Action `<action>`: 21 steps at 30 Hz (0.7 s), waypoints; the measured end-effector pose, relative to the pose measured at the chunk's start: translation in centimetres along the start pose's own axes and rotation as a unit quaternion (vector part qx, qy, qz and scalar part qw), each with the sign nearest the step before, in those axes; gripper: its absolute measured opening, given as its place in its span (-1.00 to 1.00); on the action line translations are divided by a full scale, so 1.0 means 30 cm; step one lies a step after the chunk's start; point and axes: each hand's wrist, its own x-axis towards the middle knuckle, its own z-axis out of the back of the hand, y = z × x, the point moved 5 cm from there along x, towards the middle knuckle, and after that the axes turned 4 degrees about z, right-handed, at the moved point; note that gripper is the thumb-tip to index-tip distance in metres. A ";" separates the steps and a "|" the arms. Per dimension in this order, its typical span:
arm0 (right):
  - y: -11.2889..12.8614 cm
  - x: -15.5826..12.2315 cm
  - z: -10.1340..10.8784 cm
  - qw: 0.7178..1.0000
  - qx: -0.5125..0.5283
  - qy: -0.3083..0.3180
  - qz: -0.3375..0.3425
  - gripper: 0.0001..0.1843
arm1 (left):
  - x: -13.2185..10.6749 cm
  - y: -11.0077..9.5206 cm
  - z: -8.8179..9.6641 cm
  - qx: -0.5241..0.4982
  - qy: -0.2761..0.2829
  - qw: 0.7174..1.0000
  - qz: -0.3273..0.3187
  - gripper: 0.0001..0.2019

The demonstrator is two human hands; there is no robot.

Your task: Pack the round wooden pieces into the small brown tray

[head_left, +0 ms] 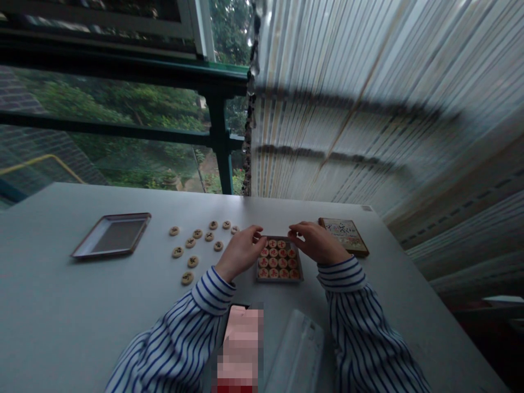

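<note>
A small square box [280, 281] holds rows of round Chinese chess pieces [273, 262] with red characters. My left hand [241, 252] is at the box's far left corner, its thumb and fingers bent but apart, with nothing visible between them. At the far right corner, my right hand [321, 244] has its thumb and fingertips close together. Whether a piece or the box rim is between them is hidden. To the left of my left hand, several loose Chinese chess pieces [192, 262] with dark characters lie scattered on the white table [135, 305].
A shallow rectangular tray [141, 232] lies at the far left. Right of my right hand is a flat decorated box [346, 234]. Near the front edge are a blurred-out pink object [241, 349] and a translucent plastic case [295, 349]. A window and a striped curtain [311, 125] stand behind.
</note>
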 end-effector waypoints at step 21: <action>-0.031 -0.007 -0.054 0.988 -0.069 0.120 -0.070 -0.74 | 0.003 0.032 -0.013 0.145 0.021 0.989 0.000 -0.64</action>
